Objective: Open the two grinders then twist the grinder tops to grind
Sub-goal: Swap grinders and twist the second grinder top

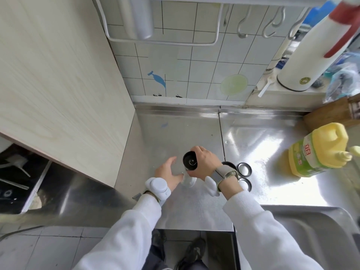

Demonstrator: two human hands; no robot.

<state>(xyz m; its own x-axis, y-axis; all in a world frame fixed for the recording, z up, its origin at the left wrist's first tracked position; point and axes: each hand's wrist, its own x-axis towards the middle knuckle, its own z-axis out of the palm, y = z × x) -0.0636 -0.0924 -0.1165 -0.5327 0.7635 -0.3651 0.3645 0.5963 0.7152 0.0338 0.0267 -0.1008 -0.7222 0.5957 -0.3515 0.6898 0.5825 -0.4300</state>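
View from above of a steel counter [175, 207]. One grinder [190, 161], with a black top and a clear body, stands upright near the middle of the counter, just left of the seam between its two panels. The right hand [205, 162] has its fingers curled round the black top, probably placed to twist it. The left hand [168, 171] is spread and relaxed beside the clear body. Its thumb seems to touch the glass, perhaps to steady it, though the contact is hard to make out.

A second grinder [227, 164] is mostly hidden behind the right wrist, and only a dark rim shows. Just right of the seam lie two black ring caps [244, 169], apparently taken off and set aside. One yellow bottle [319, 151] stands near the counter's right edge. One sink [311, 221] fills the front right corner.
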